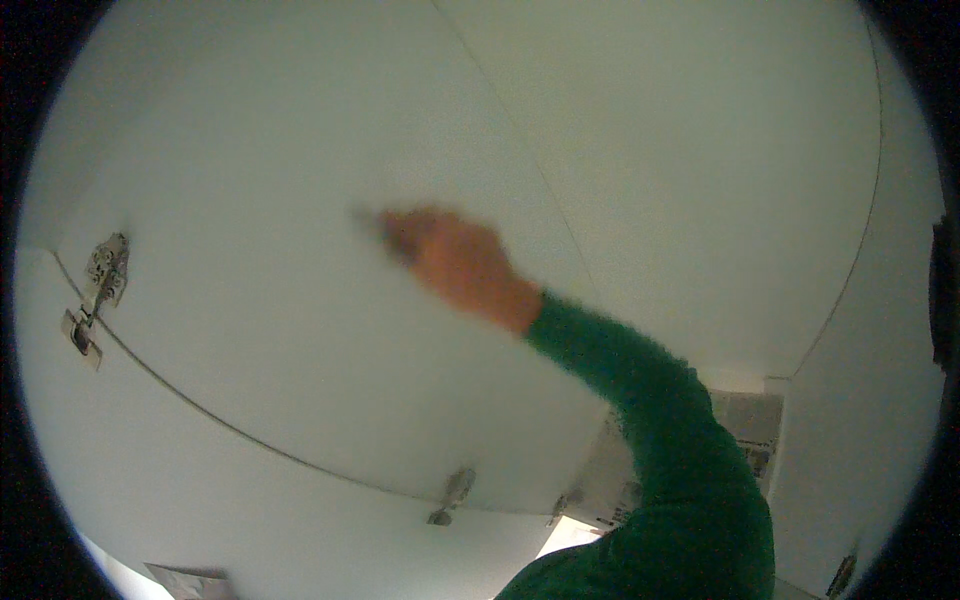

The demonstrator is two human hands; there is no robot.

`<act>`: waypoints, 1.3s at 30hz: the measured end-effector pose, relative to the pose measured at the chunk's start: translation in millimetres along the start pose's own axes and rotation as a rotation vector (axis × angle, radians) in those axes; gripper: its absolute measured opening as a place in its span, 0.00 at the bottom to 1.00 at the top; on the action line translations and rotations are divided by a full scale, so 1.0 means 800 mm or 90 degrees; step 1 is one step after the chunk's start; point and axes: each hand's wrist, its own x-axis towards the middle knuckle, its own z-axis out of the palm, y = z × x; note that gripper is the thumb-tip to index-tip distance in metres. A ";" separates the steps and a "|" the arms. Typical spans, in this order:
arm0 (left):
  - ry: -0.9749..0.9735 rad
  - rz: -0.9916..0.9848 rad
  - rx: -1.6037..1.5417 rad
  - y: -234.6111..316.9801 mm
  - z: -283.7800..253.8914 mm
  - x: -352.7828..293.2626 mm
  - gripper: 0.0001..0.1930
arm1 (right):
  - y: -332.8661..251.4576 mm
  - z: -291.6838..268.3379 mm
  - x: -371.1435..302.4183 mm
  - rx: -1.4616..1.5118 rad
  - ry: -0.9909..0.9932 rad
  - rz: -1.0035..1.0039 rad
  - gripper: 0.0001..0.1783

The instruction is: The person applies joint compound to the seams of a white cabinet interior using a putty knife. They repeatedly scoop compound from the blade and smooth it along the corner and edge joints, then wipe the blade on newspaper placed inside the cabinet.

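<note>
My right hand [462,262], in a green sleeve [650,390], reaches up from the lower right to a broad white panel [270,170]. Its fingers are closed around a small dark object [400,238] with a thin greyish tip pointing left. Motion blurs both, so I cannot make out the object's kind, nor whether its tip touches the panel. My left hand is out of the picture.
Along the panel's lower left edge sit metal hinges, one at the left [107,268] and another lower down [457,488]. Printed paper [740,415] shows behind my arm, with another sheet [190,582] at the bottom left. A white side wall [850,420] rises at the right.
</note>
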 end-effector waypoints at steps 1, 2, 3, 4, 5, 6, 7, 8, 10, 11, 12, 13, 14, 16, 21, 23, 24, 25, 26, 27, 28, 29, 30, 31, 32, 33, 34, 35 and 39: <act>0.005 0.143 0.235 -0.006 -0.015 0.003 0.32 | -0.043 -0.020 -0.023 0.046 0.005 -0.067 0.19; 0.011 0.287 0.469 -0.012 -0.023 0.002 0.33 | -0.044 -0.029 -0.004 0.041 -0.054 -0.008 0.18; 0.019 0.428 0.706 -0.015 -0.032 0.003 0.34 | -0.032 -0.028 0.022 0.038 -0.114 0.051 0.17; 0.002 0.448 0.713 -0.031 -0.035 0.004 0.34 | 0.006 -0.027 0.066 -0.015 -0.109 0.062 0.17; -0.018 0.472 0.730 -0.036 -0.039 0.009 0.33 | 0.058 -0.018 0.113 -0.061 -0.108 0.079 0.17; -0.043 0.499 0.739 -0.041 -0.038 0.018 0.33 | 0.122 0.001 0.152 -0.146 0.013 0.031 0.19; -0.033 0.500 0.697 -0.049 -0.044 0.015 0.34 | 0.170 0.003 0.186 -0.135 0.065 0.040 0.21; -0.025 0.501 0.650 -0.060 -0.045 0.016 0.34 | 0.217 0.012 0.213 -0.097 0.131 0.097 0.21; 0.038 0.342 0.447 -0.063 -0.035 -0.009 0.34 | 0.226 0.009 0.219 -0.137 0.053 0.101 0.20; 0.081 0.177 0.276 -0.053 0.024 -0.049 0.35 | 0.224 0.002 0.230 -0.172 0.011 0.094 0.20; 0.125 0.034 0.118 -0.024 0.063 -0.080 0.35 | 0.190 0.008 0.212 -0.141 0.022 0.065 0.21; 0.129 0.033 0.152 0.003 0.074 -0.094 0.35 | 0.128 0.011 0.171 -0.103 0.036 0.044 0.22; 0.136 0.031 0.195 0.029 0.074 -0.105 0.35 | 0.040 -0.011 0.129 0.017 -0.023 0.061 0.22; 0.158 0.028 0.150 0.042 0.102 -0.117 0.34 | -0.045 -0.013 0.081 0.041 0.143 -0.208 0.19; -0.101 0.217 0.232 0.013 -0.025 -0.041 0.36 | -0.053 -0.067 0.235 -0.041 -0.019 -0.030 0.17; -0.012 0.329 0.272 -0.034 -0.044 -0.010 0.33 | 0.017 -0.067 0.293 -0.047 0.146 -0.155 0.14; 0.026 0.279 0.242 -0.048 -0.037 -0.022 0.33 | 0.036 -0.072 0.291 -0.061 0.125 -0.160 0.14; 0.064 0.233 0.209 -0.055 -0.025 -0.036 0.34 | 0.042 -0.075 0.285 -0.096 0.084 -0.142 0.15; 0.081 0.086 0.129 -0.029 0.037 -0.075 0.34 | 0.060 -0.072 0.260 -0.141 0.036 -0.114 0.15; 0.100 -0.035 0.067 0.007 0.069 -0.086 0.36 | 0.066 -0.063 0.230 -0.162 -0.003 -0.068 0.15; 0.087 0.174 0.235 0.013 0.050 -0.064 0.34 | 0.044 -0.045 0.182 -0.116 -0.073 0.000 0.16; 0.073 0.381 0.395 0.003 0.015 -0.033 0.31 | 0.006 -0.034 0.126 -0.073 -0.141 0.060 0.17; 0.065 0.471 0.472 -0.009 0.000 -0.023 0.30 | -0.029 -0.041 0.067 -0.016 -0.069 0.012 0.17; 0.064 0.568 0.546 -0.017 -0.012 -0.014 0.28 | -0.048 -0.045 0.030 0.043 0.003 -0.034 0.17; 0.058 0.558 0.558 -0.010 -0.016 -0.006 0.27 | -0.032 -0.038 0.022 0.007 -0.011 0.034 0.17; 0.053 0.550 0.574 0.000 -0.019 0.003 0.26 | 0.003 -0.021 0.017 -0.025 -0.028 0.104 0.17; 0.073 0.362 0.401 0.007 -0.013 0.006 0.27 | 0.046 -0.008 0.021 -0.067 -0.045 0.168 0.17; 0.090 0.171 0.230 0.017 0.002 0.015 0.29 | 0.094 0.006 0.043 -0.084 -0.098 0.247 0.17; 0.107 0.007 0.105 -0.002 0.076 0.006 0.37 | 0.255 0.039 0.100 -0.205 -0.067 0.193 0.14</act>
